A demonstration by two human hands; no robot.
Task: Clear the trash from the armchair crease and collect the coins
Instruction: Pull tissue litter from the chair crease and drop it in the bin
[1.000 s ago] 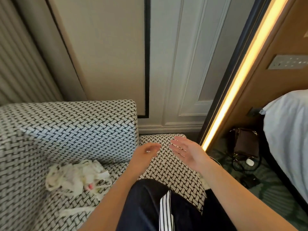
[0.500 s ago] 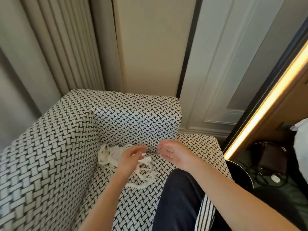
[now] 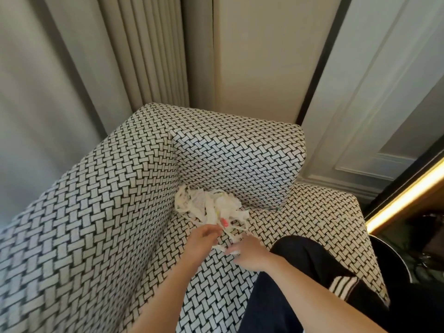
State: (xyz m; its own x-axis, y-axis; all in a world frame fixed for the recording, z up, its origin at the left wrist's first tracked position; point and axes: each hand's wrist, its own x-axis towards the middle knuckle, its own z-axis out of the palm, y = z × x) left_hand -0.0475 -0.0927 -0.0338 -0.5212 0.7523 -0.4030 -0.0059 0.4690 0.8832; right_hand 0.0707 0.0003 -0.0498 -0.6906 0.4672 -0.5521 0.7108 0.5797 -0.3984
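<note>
A knee (image 3: 305, 267) in dark trousers is resting on the seat of the armchair (image 3: 96, 236). Just beyond it, the right hand (image 3: 249, 254) is pinching a loose strip at the near edge of the trash (image 3: 209, 207). The left hand (image 3: 204, 237) is curling its fingers against that edge; I cannot tell if it is gripping. The trash, a tangle of crumpled white paper strips with one pink spot, is lying in the armchair's crease corner, boxed by two padded walls. The seat is lying open toward the armchair's right edge. Behind the armchair a curtain (image 3: 144, 56) is hanging.
</note>
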